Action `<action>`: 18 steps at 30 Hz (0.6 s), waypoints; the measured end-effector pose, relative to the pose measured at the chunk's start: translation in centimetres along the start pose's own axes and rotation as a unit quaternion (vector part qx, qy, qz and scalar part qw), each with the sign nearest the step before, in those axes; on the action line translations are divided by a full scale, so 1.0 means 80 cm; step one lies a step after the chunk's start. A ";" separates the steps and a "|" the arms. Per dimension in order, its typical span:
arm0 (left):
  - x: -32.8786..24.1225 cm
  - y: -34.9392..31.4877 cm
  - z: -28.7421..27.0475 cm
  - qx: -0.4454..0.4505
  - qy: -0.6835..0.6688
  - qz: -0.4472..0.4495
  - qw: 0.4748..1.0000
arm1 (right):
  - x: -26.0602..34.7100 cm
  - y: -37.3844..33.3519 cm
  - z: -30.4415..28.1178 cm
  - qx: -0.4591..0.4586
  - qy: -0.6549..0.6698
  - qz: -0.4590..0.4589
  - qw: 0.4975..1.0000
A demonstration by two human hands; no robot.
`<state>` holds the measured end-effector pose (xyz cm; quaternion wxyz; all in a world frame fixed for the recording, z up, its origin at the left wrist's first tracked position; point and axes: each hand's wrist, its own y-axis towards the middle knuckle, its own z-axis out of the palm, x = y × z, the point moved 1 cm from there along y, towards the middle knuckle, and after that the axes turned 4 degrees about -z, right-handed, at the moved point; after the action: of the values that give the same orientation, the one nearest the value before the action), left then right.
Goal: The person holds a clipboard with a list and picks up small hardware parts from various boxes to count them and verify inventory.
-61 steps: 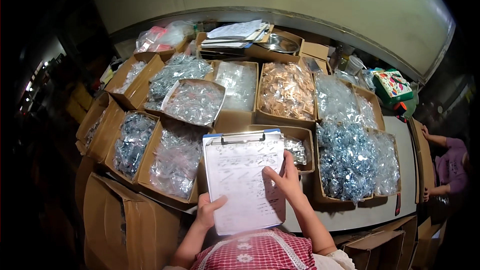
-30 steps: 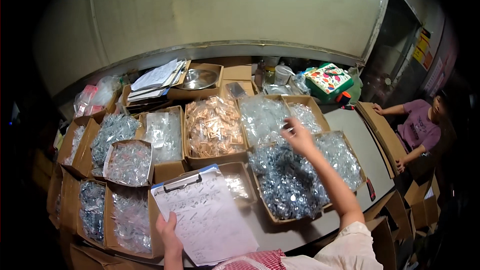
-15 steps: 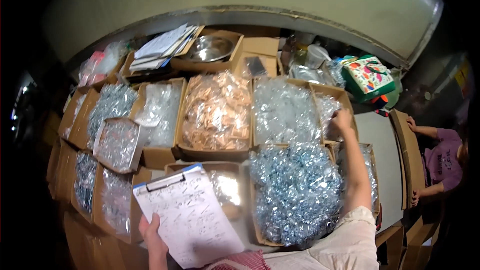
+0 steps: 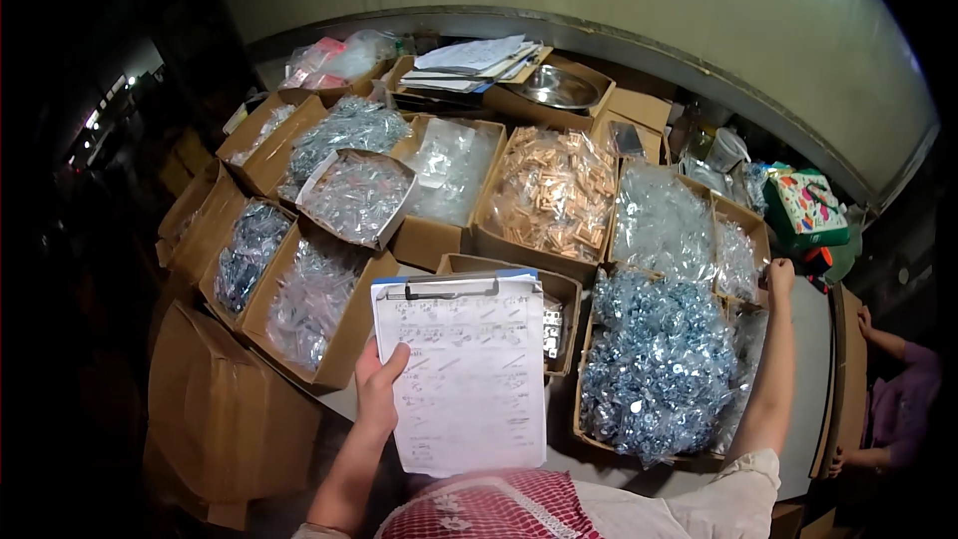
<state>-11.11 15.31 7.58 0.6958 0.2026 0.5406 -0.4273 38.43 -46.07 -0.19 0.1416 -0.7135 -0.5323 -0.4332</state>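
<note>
clipboard [image 4: 464, 369] sits near the middle, grasped at its left edge by the left hand [image 4: 377, 387]; right hand [image 4: 779, 274] reaches far right, fingers clenched over a box of clear bags [image 4: 736, 258].

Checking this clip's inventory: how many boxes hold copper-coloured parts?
1: the box of copper-coloured parts in the middle of the table, behind the clipboard in the left hand. The other boxes show clear or silvery bags; some contents may be hidden.
</note>
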 end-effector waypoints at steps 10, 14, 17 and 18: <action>-0.002 -0.012 -0.004 0.009 -0.053 0.003 0.999 | 0.052 0.037 -0.069 -0.035 0.069 -0.100 0.992; 0.003 -0.032 -0.023 -0.016 -0.043 -0.001 0.999 | 0.238 -0.125 0.002 0.222 0.305 -0.053 0.925; 0.009 -0.033 -0.019 -0.004 -0.054 0.013 0.998 | 0.334 -0.238 0.006 0.371 0.279 -0.147 0.873; 0.010 -0.033 -0.020 -0.004 -0.060 0.014 0.998 | 0.355 -0.269 0.011 0.440 0.269 -0.148 0.844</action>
<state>-14.12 14.77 6.81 0.7336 0.1814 0.4963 -0.4272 21.50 -18.97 15.58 0.5124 -0.3447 -0.7073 -0.3439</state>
